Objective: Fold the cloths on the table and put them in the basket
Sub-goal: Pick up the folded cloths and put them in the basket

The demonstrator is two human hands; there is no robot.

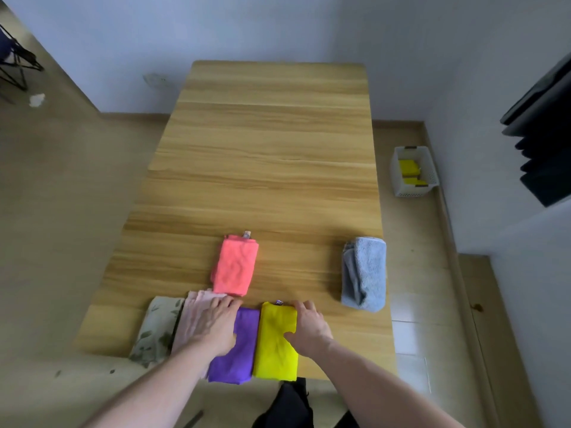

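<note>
Several folded cloths lie near the table's front edge: a leaf-print cloth [156, 330], a pale pink cloth [191, 319], a purple cloth [238, 353] and a yellow cloth [275, 344]. A coral cloth [236, 264] lies just behind them, and a folded light blue towel [364, 273] sits at the right edge. My left hand [216, 325] rests flat across the pale pink and purple cloths. My right hand [309, 329] lies on the yellow cloth's right side, thumb on top. The white basket [397, 180] stands on the floor to the right, with yellow cloth inside.
The wooden table [272, 149] stretches away from me with bare wood behind the cloths. A dark shelf-like object [543, 143] hangs on the right wall. A black chair frame [15, 63] stands far left. Something black [287, 406] lies under the front edge.
</note>
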